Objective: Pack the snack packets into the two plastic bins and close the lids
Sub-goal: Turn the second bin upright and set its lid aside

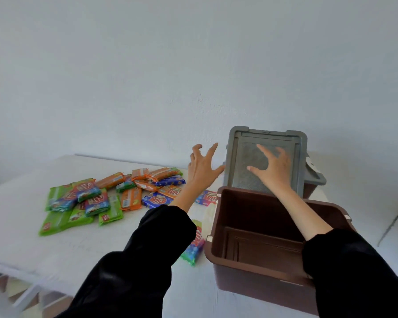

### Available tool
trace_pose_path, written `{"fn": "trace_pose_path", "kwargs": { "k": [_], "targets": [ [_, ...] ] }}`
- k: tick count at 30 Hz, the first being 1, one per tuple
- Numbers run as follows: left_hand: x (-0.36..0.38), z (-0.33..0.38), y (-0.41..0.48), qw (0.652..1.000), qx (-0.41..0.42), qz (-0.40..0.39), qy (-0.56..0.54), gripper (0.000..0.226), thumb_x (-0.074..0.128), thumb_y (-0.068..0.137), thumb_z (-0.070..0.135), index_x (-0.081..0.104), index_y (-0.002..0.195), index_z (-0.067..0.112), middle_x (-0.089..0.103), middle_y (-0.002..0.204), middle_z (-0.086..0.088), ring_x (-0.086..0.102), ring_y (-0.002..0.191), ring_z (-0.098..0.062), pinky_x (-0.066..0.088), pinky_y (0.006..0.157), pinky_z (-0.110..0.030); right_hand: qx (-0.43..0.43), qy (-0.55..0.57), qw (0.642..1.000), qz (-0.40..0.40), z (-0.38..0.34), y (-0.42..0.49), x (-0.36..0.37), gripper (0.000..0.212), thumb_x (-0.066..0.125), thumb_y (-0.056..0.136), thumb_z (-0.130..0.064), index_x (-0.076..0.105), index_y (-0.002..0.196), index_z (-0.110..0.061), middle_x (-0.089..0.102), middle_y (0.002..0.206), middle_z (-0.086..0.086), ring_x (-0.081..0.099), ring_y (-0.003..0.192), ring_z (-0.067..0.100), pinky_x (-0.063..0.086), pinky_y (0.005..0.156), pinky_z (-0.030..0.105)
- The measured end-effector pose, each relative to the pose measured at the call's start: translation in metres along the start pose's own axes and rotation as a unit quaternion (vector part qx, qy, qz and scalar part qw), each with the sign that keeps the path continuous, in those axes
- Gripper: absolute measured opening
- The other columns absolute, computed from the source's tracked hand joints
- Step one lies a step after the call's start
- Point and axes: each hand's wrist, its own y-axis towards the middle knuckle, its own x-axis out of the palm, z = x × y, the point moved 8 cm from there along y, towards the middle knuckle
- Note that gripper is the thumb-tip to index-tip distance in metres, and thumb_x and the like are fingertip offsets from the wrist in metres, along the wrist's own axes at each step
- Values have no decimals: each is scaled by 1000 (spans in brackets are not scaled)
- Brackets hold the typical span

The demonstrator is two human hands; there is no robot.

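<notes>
Item 1: brown bin (260, 267), nearest the camera, right of centre on the white table (55, 249). It stands open. No packets are visible in the part of its interior that shows.

Item 2: grey lid (244, 154), standing nearly upright at the far rim of the brown bin, with its textured face toward the camera.

Item 3: second bin (309, 191), just behind and to the right of the first, mostly hidden. Its own grey cover (315, 177) lies on top.

Item 4: snack packets (115, 193), green, orange and blue, in a loose overlapping pile on the table, left of the bins. 1 further packet (194, 249) lies on the table against the brown bin's left wall.

Right hand (274, 168): laid over the upright lid's face, fingers straight and spread wide. Whether the palm presses the surface cannot be told.

Left hand (202, 168): raised beside the lid's left edge, fingers spread, 2 of them bent at the tips, thumb tip at the lid's edge. It grasps nothing.

Both arms wear black sleeves (147, 260). A plain pale wall (193, 65) stands behind the table.
</notes>
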Motion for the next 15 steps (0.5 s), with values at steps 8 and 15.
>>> {"fn": "trace_pose_path", "kwargs": {
  "k": [8,15],
  "targets": [
    [-102,-114,-37,991,-113,55,43,50,53,91,27,38,139,24,34,135,-10,35,125,-26,41,92,-36,-129,63,977,-156,-137,-9,107,66,70,80,-35,42,138,-27,35,143,12,26,135,26,29,103,34],
    [-173,-220,-90,965,-242,78,64,44,53,89,23,48,132,22,41,133,-10,42,123,-27,41,94,-37,-176,98,945,-259,-231,-49,202,64,70,80,-30,44,138,-22,47,131,15,38,126,31,34,101,35]
  ]
}}
